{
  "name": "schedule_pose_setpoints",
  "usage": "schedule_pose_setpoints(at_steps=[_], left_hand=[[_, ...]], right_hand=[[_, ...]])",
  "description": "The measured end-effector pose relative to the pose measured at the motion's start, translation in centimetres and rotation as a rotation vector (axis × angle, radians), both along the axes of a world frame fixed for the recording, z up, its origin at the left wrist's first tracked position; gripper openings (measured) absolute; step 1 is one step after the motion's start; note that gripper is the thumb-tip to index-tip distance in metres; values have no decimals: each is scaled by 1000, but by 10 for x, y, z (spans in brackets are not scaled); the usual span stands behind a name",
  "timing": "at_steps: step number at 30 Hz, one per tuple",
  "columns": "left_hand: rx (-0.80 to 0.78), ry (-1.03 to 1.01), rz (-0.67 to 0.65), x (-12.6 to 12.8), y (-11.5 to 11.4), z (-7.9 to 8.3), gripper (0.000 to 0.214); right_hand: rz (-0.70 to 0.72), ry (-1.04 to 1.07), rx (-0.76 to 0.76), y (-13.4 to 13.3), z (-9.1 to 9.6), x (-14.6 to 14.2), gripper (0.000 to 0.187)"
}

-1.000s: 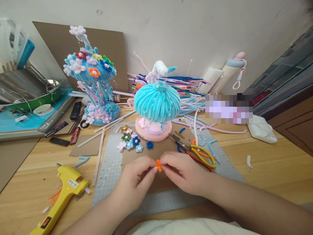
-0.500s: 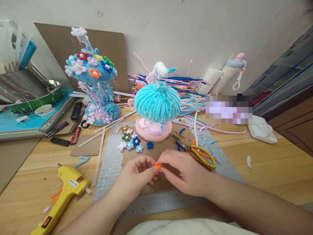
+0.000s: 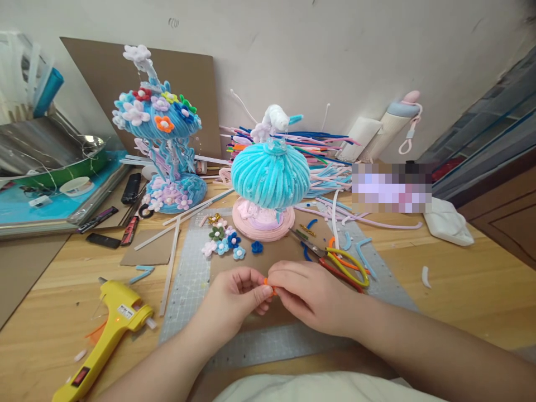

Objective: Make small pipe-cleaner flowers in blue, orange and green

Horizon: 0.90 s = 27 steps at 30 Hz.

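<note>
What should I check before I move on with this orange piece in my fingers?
1. Orange piece held between left hand and right hand: ok.
2. Orange piece's shape: cannot tell; fingers cover most of it.
3. Loose flowers apart from both hands: ok.
4. Scissors closed: cannot tell.
5. Cutting mat free of offcuts: not ok.
6. Glue gun hot: cannot tell.
</note>
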State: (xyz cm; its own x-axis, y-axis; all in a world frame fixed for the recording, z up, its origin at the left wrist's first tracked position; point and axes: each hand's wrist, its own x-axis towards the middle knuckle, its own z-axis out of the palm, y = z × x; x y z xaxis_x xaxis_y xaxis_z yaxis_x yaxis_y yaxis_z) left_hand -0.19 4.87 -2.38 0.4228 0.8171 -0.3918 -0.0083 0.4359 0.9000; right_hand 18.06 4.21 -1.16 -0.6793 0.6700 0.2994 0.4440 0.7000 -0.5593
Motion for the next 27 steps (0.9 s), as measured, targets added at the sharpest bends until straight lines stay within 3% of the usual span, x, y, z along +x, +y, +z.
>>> schedule_pose_setpoints(at_steps=[4, 10, 18, 27], left_hand=[[-7, -43, 4, 1, 0, 5, 28], [-97, -129, 31, 1, 1, 2, 30], [-85, -66, 58, 3, 2, 1, 32], [7, -111, 100, 5, -1, -2, 27]], right_hand=[[-30, 53, -24, 2, -2, 0, 14], [-112, -1, 118, 1, -9, 1, 12], [-103, -125, 305, 0, -7, 2, 15], [-143, -57, 404, -1, -13, -1, 13]])
